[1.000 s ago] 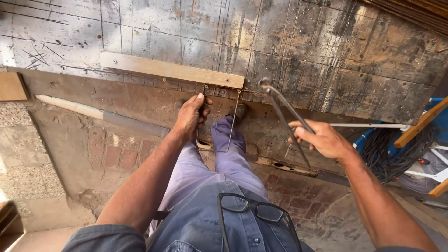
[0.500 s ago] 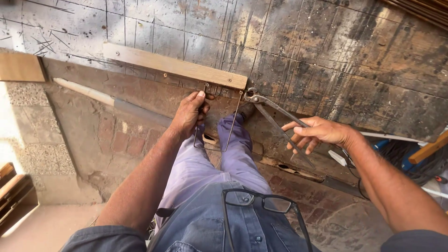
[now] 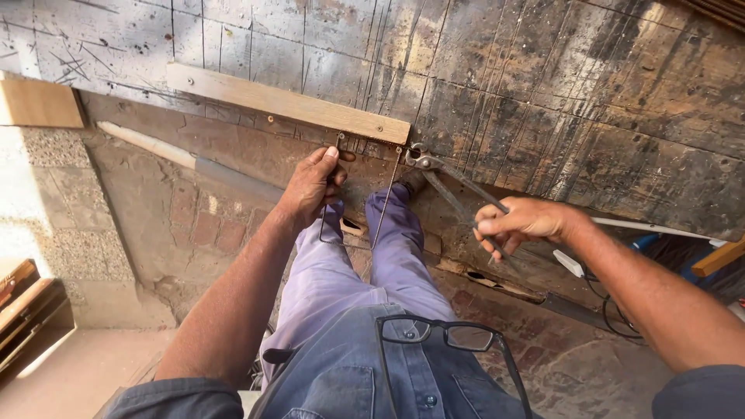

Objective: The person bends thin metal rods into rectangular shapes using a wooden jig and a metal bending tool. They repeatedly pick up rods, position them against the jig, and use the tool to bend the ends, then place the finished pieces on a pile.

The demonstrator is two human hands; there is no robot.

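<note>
My left hand (image 3: pixel 314 185) grips one leg of a thin bent wire (image 3: pixel 386 199) shaped like a U, held up against the edge of a worn wooden board. My right hand (image 3: pixel 521 225) holds the long handles of metal pincers (image 3: pixel 434 166), whose jaws sit at the end of a pale wooden strip (image 3: pixel 287 102) fixed on the board, close to the wire's other leg. My legs in lilac trousers (image 3: pixel 388 264) hang below the wire.
The dark scratched board (image 3: pixel 543 93) fills the upper view, above a brick ledge (image 3: pixel 194 209). Glasses (image 3: pixel 450 341) hang from my shirt. Cables and a blue object (image 3: pixel 644 242) lie at right; wooden pieces (image 3: pixel 23 302) sit at lower left.
My right hand has brought the pincers leftwards, so their jaws now sit at the strip's end by the wire. The left hand has kept its hold on the wire.
</note>
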